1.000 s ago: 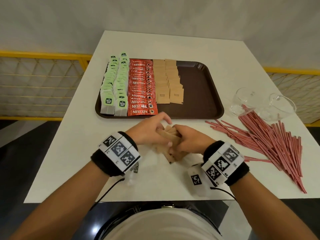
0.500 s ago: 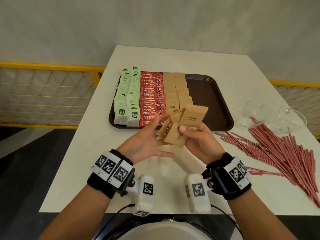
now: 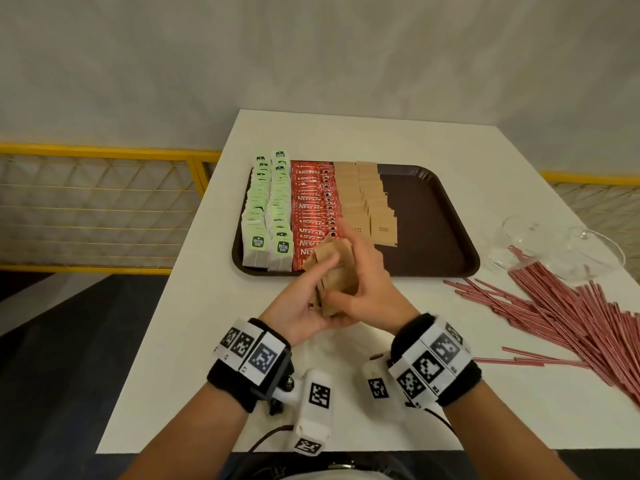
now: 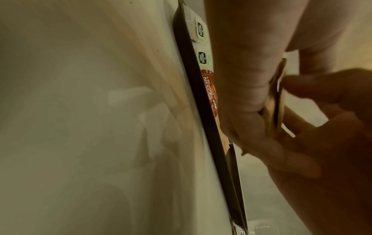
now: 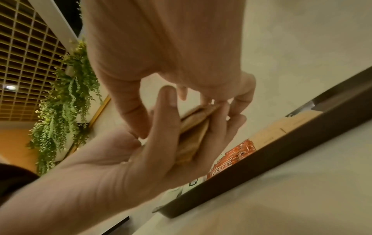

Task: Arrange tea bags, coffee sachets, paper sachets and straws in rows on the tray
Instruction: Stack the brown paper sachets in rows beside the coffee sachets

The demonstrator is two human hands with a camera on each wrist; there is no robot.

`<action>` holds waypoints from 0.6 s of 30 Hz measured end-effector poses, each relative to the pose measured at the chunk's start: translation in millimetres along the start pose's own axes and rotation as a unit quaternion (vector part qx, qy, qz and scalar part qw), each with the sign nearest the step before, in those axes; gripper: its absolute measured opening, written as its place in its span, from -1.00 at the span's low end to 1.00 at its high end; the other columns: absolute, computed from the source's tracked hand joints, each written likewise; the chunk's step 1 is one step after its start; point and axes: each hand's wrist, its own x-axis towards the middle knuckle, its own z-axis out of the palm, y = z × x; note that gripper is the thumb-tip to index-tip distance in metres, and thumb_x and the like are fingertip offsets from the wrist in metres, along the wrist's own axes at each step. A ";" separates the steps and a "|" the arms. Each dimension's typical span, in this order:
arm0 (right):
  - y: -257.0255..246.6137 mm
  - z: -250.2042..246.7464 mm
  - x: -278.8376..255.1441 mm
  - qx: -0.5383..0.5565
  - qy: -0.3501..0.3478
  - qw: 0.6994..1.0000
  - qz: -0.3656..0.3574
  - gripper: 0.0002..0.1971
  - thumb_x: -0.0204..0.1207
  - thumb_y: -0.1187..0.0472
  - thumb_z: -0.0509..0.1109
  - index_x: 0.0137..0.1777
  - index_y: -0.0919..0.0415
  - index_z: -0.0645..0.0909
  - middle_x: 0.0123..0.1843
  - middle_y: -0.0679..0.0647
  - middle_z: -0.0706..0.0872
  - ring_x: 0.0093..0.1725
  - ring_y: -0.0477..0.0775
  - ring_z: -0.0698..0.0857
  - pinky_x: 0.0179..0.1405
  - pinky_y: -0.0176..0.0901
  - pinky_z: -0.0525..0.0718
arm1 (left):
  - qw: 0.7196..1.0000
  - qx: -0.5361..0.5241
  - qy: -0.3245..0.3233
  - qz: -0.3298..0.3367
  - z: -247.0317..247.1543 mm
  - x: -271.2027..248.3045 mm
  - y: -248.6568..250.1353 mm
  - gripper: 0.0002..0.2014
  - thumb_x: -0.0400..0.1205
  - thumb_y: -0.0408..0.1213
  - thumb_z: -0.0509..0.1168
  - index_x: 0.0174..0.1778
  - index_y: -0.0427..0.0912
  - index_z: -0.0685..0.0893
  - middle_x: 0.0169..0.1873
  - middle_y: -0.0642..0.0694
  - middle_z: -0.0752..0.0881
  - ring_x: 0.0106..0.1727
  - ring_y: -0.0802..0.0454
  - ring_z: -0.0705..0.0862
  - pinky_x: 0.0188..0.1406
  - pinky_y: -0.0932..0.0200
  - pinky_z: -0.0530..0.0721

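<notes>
At frame centre, the left hand [image 3: 304,306] and right hand [image 3: 367,285] both gripped a stack of brown paper sachets [image 3: 334,271] before the dark brown plastic tray [image 3: 436,216].

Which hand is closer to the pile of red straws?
The right hand. It holds the brown sachets at the tray's near edge, on the side toward the red straws. The left hand sits beyond it, farther from them.

One tray [image 3: 433,216], two glass cups [image 3: 554,251], two rows of tea bags [image 3: 270,209], one row of coffee sachets [image 3: 313,202], two of paper sachets [image 3: 367,199]; straws [image 3: 571,306] by the dozens, uncountable from here.
</notes>
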 end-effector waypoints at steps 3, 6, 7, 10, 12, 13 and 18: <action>-5.5 -2.4 0.2 -0.094 -0.067 0.993 0.001 0.10 0.20 -0.02 0.60 0.45 -0.51 -0.20 0.65 -0.02 -0.03 0.60 0.06 -0.01 0.54 0.22 0.10 | 0.999 -0.002 -0.018 -0.027 0.7 1.3 -0.8 -0.73 0.70 -0.07 0.09 0.13 0.03 0.68 -0.03 -0.09 0.80 -0.08 0.02 0.79 -0.27 -0.05 0.75; -5.5 -10.2 3.0 -0.100 -0.117 0.988 0.015 0.08 0.21 0.05 0.65 0.47 -0.51 -0.09 0.63 0.00 -0.05 0.61 0.08 -0.02 0.53 0.15 0.12 | 0.998 0.005 -0.046 -0.040 0.4 0.8 -3.0 -0.69 0.70 -0.16 0.06 0.20 -0.08 0.67 0.08 -0.20 0.75 0.07 -0.17 0.73 0.01 -0.41 0.65; -5.8 -12.9 4.4 -0.087 -0.129 0.988 0.014 0.03 0.22 0.10 0.65 0.50 -0.45 0.03 0.59 0.01 0.04 0.58 0.08 0.03 0.53 0.06 0.16 | 0.998 0.006 -0.054 -0.044 0.4 0.5 -3.6 -0.68 0.68 -0.20 0.07 0.25 -0.11 0.63 0.10 -0.23 0.73 0.09 -0.21 0.71 0.06 -0.47 0.59; -2.8 -17.1 9.6 -0.080 -0.121 0.989 -0.006 -0.19 0.22 0.21 0.63 0.44 -0.17 0.36 0.37 0.05 0.27 0.45 0.01 0.20 0.44 -0.17 0.29 | 0.997 -0.027 -0.064 -0.025 2.9 1.8 -5.5 -0.59 0.54 -0.30 0.16 0.33 -0.14 0.56 0.08 -0.23 0.74 0.04 -0.20 0.73 0.06 -0.42 0.63; -0.6 -16.7 11.2 -0.063 -0.096 0.993 -0.019 -0.31 0.20 0.19 0.61 0.34 -0.07 0.45 0.27 0.06 0.36 0.36 -0.03 0.30 0.37 -0.21 0.37 | 0.997 -0.045 -0.061 0.000 7.4 3.0 -6.7 -0.60 0.46 -0.29 0.20 0.24 -0.11 0.61 0.08 -0.20 0.76 0.04 -0.14 0.75 0.02 -0.31 0.67; 1.3 -15.5 11.4 -0.057 -0.086 0.994 -0.024 -0.36 0.18 0.12 0.58 0.29 -0.07 0.47 0.23 0.05 0.39 0.31 -0.05 0.36 0.33 -0.20 0.42 | 0.997 -0.054 -0.057 0.009 10.2 3.5 -7.1 -0.61 0.45 -0.28 0.20 0.21 -0.11 0.62 0.10 -0.19 0.75 0.06 -0.13 0.74 0.02 -0.30 0.67; 11.4 -17.2 8.1 -0.129 -0.069 0.988 -0.049 -0.30 0.16 -0.21 0.38 0.37 -0.12 0.42 0.21 -0.07 0.45 0.25 -0.01 0.48 0.27 0.09 0.48 | 0.992 -0.101 -0.071 0.021 21.2 6.2 -10.0 -0.65 0.49 -0.14 0.19 0.07 -0.10 0.78 0.09 -0.21 0.73 0.11 -0.20 0.70 0.06 -0.48 0.53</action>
